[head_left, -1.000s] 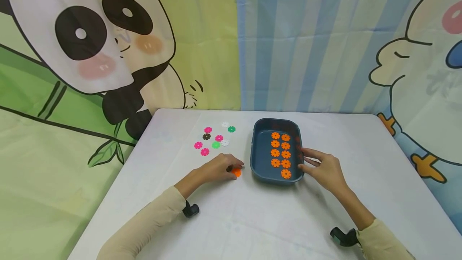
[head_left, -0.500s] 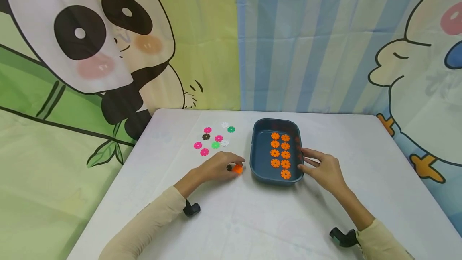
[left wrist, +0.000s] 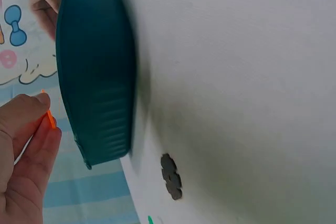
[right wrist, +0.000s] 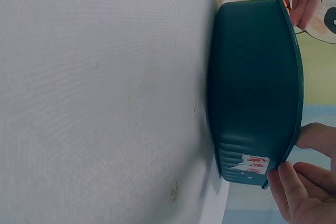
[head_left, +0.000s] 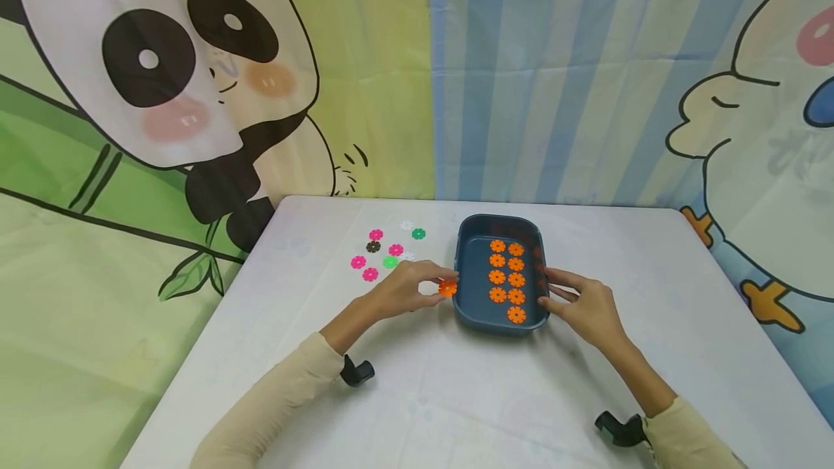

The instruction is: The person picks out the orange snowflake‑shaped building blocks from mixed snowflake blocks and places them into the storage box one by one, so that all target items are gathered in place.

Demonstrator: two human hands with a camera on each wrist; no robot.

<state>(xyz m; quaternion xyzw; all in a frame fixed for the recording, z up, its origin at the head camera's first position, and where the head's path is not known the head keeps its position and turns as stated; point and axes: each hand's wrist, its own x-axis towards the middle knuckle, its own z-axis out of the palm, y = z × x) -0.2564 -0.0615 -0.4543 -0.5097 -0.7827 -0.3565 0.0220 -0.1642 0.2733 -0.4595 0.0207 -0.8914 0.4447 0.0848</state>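
My left hand (head_left: 407, 288) pinches an orange flower-shaped plastic disc (head_left: 447, 288) between thumb and fingertips, raised at the left rim of a dark blue-green tray (head_left: 470, 310). The left wrist view shows this disc edge-on, beside the tray's upper edge. My right hand (head_left: 589, 307) grips the tray's right rim, thumb and fingers on either side of the edge. Inside the tray, several orange discs (head_left: 516, 279) lie flat in two columns. A dark disc (left wrist: 171, 177) rests on the table below my left hand, mostly hidden in the head view.
Left of the tray lies a loose group of discs: several pink ones (head_left: 370, 274), a brown one (head_left: 373, 246), a light green one (head_left: 390, 262), a dark green one (head_left: 418, 234) and white ones (head_left: 407, 225). A cartoon-printed curtain hangs behind the white table (head_left: 495, 396).
My left hand has picked the orange disc up off the table and carried it up and right to the tray's left rim. My right hand has stayed on the tray.
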